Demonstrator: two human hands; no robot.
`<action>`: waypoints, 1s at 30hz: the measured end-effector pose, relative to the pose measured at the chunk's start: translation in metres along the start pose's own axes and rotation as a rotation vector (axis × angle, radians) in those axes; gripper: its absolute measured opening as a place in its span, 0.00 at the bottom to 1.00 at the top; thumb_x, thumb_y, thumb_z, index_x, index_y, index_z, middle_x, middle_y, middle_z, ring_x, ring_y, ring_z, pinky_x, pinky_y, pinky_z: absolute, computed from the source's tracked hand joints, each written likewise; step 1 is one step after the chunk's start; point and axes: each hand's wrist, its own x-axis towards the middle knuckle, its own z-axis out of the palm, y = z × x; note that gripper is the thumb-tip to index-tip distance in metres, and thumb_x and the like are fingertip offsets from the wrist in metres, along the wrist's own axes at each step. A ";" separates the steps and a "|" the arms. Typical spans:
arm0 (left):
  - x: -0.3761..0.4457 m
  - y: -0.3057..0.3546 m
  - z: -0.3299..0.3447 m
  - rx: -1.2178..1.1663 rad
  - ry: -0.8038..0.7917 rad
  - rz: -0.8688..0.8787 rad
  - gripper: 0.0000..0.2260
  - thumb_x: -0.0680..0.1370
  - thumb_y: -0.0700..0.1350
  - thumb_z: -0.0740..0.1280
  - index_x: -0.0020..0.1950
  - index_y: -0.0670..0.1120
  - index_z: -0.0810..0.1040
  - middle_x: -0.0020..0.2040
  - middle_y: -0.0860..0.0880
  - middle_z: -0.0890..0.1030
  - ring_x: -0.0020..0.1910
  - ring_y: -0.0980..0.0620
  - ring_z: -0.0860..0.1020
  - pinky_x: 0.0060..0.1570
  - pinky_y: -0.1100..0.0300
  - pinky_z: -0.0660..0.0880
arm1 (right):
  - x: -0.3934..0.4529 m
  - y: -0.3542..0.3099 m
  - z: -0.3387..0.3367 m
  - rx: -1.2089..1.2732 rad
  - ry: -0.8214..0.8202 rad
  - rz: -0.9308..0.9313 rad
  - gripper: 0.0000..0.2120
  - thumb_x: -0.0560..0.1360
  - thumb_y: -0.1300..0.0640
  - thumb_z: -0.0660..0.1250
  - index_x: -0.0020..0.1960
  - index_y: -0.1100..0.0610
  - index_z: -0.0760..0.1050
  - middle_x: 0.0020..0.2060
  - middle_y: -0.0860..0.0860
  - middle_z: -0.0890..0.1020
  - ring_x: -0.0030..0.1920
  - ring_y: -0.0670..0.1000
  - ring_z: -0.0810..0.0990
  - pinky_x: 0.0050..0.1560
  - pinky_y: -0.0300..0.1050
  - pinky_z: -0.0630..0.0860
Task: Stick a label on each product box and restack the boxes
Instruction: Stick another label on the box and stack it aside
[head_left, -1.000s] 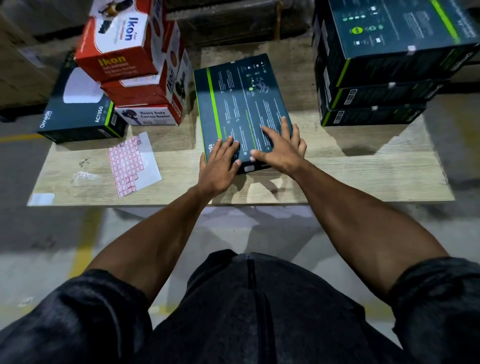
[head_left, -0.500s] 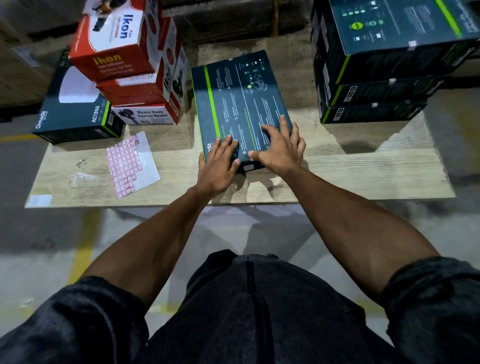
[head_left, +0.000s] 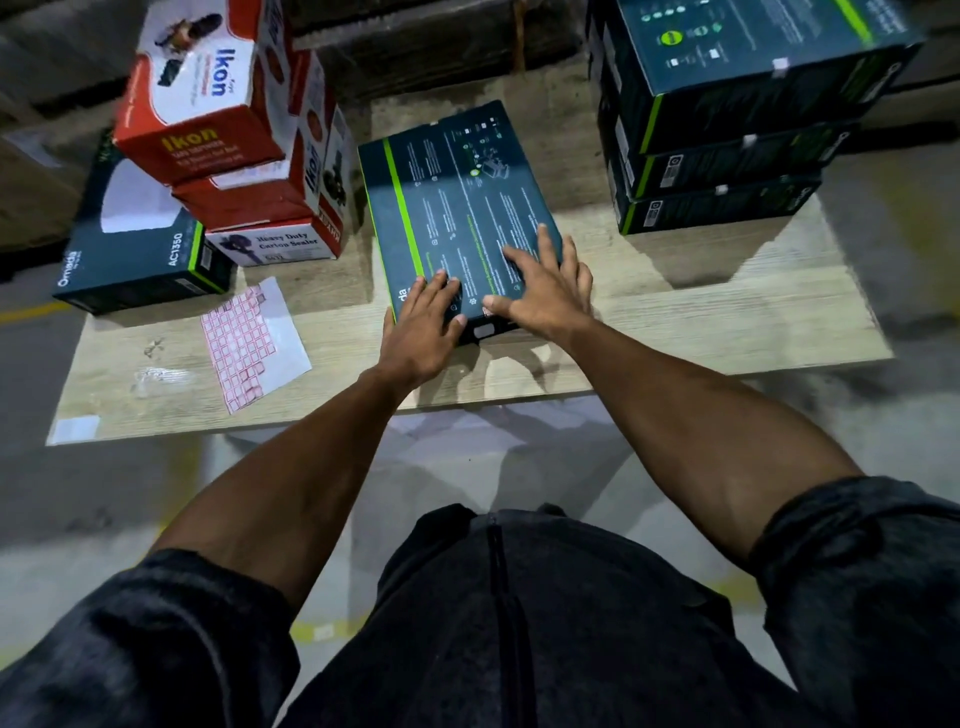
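A flat dark product box (head_left: 457, 208) with a green stripe lies in the middle of the wooden table (head_left: 701, 322), its long side running away from me. My left hand (head_left: 423, 325) rests flat on its near left corner, fingers spread. My right hand (head_left: 545, 291) lies flat on the near right part, thumb at the near edge beside a small pinkish spot. Neither hand grips anything. A sheet of red-and-white labels (head_left: 244, 338) lies on the table to the left of the box.
A stack of three dark boxes (head_left: 727, 171) stands at the back right. Red and white Ikon boxes (head_left: 218, 130) are piled at the back left, next to a dark AC1350 box (head_left: 140, 260). A scrap of clear film (head_left: 150, 374) lies near the left front edge.
Both hands stay flat on the near end of the box. Only the view has shifted slightly.
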 end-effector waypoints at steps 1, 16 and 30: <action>-0.001 0.002 -0.002 0.031 0.003 -0.001 0.25 0.83 0.54 0.56 0.79 0.51 0.55 0.80 0.52 0.52 0.78 0.50 0.46 0.73 0.38 0.52 | 0.000 0.002 -0.001 -0.014 -0.015 -0.011 0.34 0.75 0.37 0.65 0.77 0.41 0.57 0.79 0.50 0.39 0.78 0.56 0.35 0.75 0.58 0.39; -0.006 0.010 -0.007 0.449 -0.001 0.080 0.25 0.84 0.52 0.52 0.79 0.45 0.51 0.79 0.45 0.53 0.78 0.43 0.52 0.73 0.49 0.55 | -0.002 0.011 0.005 -0.316 0.016 -0.135 0.43 0.70 0.28 0.64 0.78 0.45 0.54 0.79 0.55 0.42 0.77 0.64 0.37 0.75 0.60 0.46; -0.006 0.009 -0.007 0.482 0.003 0.102 0.24 0.84 0.51 0.52 0.79 0.44 0.55 0.79 0.44 0.57 0.77 0.42 0.55 0.71 0.49 0.57 | 0.001 0.005 0.016 -0.348 0.146 -0.101 0.33 0.71 0.31 0.65 0.71 0.45 0.63 0.79 0.55 0.50 0.78 0.64 0.44 0.74 0.59 0.52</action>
